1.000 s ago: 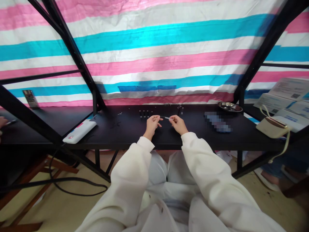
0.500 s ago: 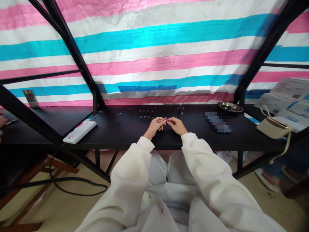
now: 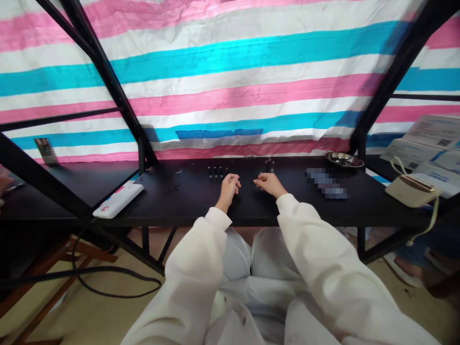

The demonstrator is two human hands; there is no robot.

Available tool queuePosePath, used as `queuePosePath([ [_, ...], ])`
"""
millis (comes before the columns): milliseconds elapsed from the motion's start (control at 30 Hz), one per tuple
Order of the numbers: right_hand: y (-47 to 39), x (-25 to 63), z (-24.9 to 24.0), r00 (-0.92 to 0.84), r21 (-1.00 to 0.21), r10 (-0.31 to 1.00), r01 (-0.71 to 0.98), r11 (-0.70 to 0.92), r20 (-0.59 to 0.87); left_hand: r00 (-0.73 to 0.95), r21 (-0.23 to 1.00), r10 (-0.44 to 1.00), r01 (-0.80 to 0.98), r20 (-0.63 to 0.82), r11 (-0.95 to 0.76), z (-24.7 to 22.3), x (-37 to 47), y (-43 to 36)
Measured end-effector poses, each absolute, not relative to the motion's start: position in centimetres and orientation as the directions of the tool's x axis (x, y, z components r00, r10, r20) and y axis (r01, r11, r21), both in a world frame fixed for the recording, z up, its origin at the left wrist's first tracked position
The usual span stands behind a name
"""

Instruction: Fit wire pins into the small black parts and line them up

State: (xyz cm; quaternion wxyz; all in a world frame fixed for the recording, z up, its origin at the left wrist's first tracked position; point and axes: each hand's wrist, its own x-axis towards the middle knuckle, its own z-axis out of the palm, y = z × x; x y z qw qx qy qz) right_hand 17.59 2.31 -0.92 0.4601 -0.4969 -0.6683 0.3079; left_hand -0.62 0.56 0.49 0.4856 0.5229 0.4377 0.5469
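Note:
My left hand [image 3: 229, 188] is over the black table [image 3: 187, 203], its fingers curled together around something I cannot make out. Just beyond it stands a row of several small dark cylinders [image 3: 215, 172]. To the right, apart from it, my right hand [image 3: 269, 183] has its fingers pinched, with a tiny dark thing by the fingertips that is too small to name. Two more dark cylinders [image 3: 272, 166] stand behind my right hand, near the table's back edge. Thin white scraps [image 3: 178, 171] lie on the tabletop.
A white power bank [image 3: 118, 199] with a cable lies at the left. On the right are a blurred-out object [image 3: 326, 183], a shiny metal dish [image 3: 345, 159], a beige bag [image 3: 411, 189] and white boxes [image 3: 431, 139]. Black frame posts slant up on both sides.
My hands, which met at the fingertips, have come apart. The right hand has moved right and the left hand slightly left.

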Motion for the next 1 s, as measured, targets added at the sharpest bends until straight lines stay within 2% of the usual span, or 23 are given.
queuePosePath([
  [100,4.2,19.9,-0.4,0.115,-0.869,0.960,0.462,0.177,0.256,-0.011,0.978,0.979,-0.040,0.206,-0.206,0.2,-0.7,0.7],
  [167,5.2,21.2,0.0,0.224,-0.821,0.948,0.567,0.062,0.226,-0.001,0.973,0.973,-0.024,0.230,-0.230,0.1,-0.7,0.6],
  [267,6.1,22.3,0.3,0.292,-0.704,0.928,0.708,-0.048,0.230,0.009,0.970,0.970,-0.013,0.244,-0.243,0.1,-0.7,0.5],
  [400,6.7,22.3,0.5,0.288,-0.602,0.934,0.791,-0.108,0.211,0.020,0.970,0.970,-0.003,0.244,-0.244,0.0,-0.5,0.5],
  [700,7.4,21.7,0.5,0.268,-0.511,0.943,0.849,-0.134,0.197,0.039,0.967,0.967,0.024,0.252,-0.253,0.0,-0.4,0.3],
  [1000,7.7,21.7,1.0,0.256,-0.488,0.954,0.860,-0.150,0.157,0.032,0.967,0.968,0.051,0.247,-0.249,0.1,-0.3,0.2],
])
